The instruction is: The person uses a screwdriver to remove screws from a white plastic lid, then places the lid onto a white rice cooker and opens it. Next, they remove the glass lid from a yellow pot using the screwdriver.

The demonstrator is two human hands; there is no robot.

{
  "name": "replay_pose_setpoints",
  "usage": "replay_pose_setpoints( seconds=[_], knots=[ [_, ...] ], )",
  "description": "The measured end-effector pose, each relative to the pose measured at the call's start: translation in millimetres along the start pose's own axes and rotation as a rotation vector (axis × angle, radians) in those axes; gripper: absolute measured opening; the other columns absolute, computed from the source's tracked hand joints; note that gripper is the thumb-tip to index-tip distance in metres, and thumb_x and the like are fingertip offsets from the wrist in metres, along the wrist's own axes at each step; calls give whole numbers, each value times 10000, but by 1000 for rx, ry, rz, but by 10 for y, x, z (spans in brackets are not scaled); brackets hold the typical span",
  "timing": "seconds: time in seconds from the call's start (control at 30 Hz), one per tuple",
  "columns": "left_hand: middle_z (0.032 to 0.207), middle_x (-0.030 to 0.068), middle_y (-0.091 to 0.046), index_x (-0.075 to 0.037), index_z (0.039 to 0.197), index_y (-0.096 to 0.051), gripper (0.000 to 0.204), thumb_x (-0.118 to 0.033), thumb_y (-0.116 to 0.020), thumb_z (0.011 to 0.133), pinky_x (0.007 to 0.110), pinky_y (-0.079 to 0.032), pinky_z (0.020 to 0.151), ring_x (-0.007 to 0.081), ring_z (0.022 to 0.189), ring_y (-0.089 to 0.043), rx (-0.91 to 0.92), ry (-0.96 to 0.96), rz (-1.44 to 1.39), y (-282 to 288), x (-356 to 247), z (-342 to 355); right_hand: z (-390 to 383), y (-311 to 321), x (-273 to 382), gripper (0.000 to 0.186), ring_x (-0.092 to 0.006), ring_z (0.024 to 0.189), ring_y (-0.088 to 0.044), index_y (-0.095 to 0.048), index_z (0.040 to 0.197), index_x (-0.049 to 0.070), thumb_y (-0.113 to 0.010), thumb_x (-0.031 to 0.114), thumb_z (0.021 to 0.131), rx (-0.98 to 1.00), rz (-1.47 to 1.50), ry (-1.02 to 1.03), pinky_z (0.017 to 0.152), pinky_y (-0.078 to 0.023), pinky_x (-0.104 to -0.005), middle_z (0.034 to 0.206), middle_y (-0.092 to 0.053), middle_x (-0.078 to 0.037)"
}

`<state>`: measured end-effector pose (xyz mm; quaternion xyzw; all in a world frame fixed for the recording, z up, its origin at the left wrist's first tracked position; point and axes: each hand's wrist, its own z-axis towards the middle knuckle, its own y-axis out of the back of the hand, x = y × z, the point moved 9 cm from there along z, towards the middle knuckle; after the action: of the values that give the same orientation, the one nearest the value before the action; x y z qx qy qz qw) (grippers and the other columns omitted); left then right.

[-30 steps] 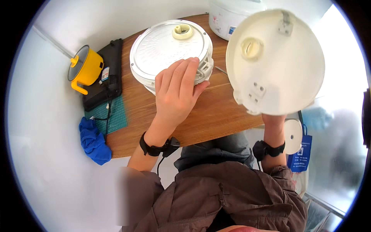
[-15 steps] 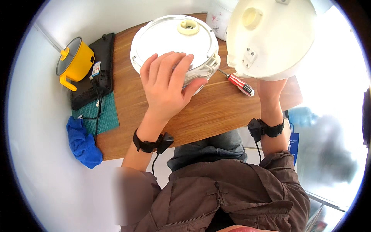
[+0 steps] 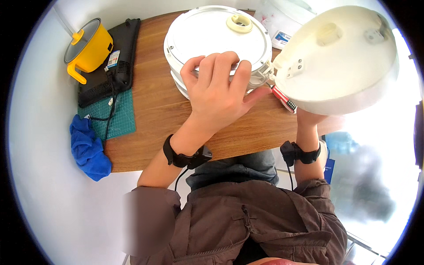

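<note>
Pale walls (image 3: 119,11) around a brown wooden table (image 3: 168,141), spreading past both hands. Directly ahead of the left hand (image 3: 216,92), a round white appliance body (image 3: 216,37) on the tabletop, with a cream collar (image 3: 239,24) on its upper face, beyond the knuckles. Left fingers bent at the near rim, thumb spread apart from them near a white bracket (image 3: 265,74); hard to tell, with fingertips partly hidden, whether clamped on the rim or only resting there. Above the right hand (image 3: 311,117), a round white lid (image 3: 344,79), held clamped from behind, tilted, inner side showing, left edge close to the bracket. Between the hands, partly under the lid, a red-handled screwdriver (image 3: 283,98). Well to the left of the left hand, a yellow pot (image 3: 92,48) on a flat black appliance (image 3: 126,48); nearer, a green mat (image 3: 123,119) and a crumpled blue cloth (image 3: 88,150). Beyond the right hand, behind the lid, a white cooker (image 3: 278,20).
</note>
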<state>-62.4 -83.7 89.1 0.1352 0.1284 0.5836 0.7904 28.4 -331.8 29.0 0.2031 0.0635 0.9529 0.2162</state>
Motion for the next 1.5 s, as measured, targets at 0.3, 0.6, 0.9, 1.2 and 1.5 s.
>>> replay_pose_setpoints(
  seconds=[0.3, 0.6, 0.9, 1.2, 1.5],
  knots=[
    [1021, -7, -617, -150, 1010, -643, 488, -558, -793, 787, 421, -322, 915, 213, 913, -542, -35, 41, -16, -73, 61, -82, -163, 81, 81, 603, -262, 1165, -618, -454, 1414, -39, -745, 109, 908, -26, 16, 39, 958, -520, -383, 1327, -599, -166],
    [1002, -14, -612, -158, 997, -653, 482, -587, -769, 811, 407, -325, 903, 204, 891, -541, -47, 51, -13, -96, 79, -97, -149, 64, 219, 625, -244, 1143, -615, -423, 1444, -42, -732, 108, 922, -23, 58, 26, 952, -513, -368, 1298, -601, -158],
    [1006, -12, -615, -156, 1010, -661, 443, -516, -781, 781, 421, -334, 903, 210, 910, -540, -45, 51, -27, -101, 88, -95, -101, 13, 309, 647, -226, 1121, -612, -391, 1473, -45, -720, 107, 936, -19, 100, 16, 947, -506, -354, 1270, -603, -150],
    [1007, -9, -618, -155, 991, -667, 476, -541, -791, 743, 421, -333, 910, 207, 920, -541, -62, 37, -1, -110, 93, -86, -94, -28, 450, 670, -207, 1099, -609, -360, 1502, -47, -708, 106, 950, -7, 168, -37, 941, -498, -339, 1241, -606, -143],
    [986, -10, -624, -153, 995, -668, 486, -565, -775, 762, 420, -343, 911, 207, 921, -551, -55, 34, 6, -80, 80, -68, -13, -61, 538, 693, -189, 1077, -606, -329, 1531, -50, -696, 105, 964, 2, 234, -84, 935, -491, -325, 1213, -608, -135]
  ],
)
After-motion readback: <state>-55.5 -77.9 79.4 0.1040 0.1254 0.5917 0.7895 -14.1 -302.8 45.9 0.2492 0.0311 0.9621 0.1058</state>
